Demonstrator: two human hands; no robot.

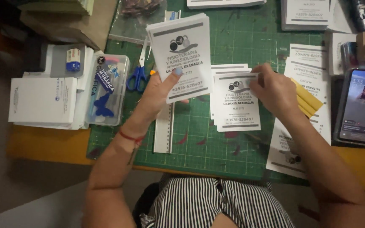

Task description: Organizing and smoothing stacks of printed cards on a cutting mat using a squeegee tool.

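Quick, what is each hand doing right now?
Left hand: closed on a stack of printed leaflets, held up.
Right hand: fingers pinching the top leaflet of the pile on the green cutting mat.

Green cutting mat (233,46) covers centre of frame. Blue-handled scissors (139,75) lie at its upper left edge; metal ruler (164,133) runs down lower centre. Clear plastic box (106,90) sits left of the mat, white boxes (43,101) further left. Smartphone (358,105), screen lit, at right edge. Yellow strips (307,99) beside it, centre right.
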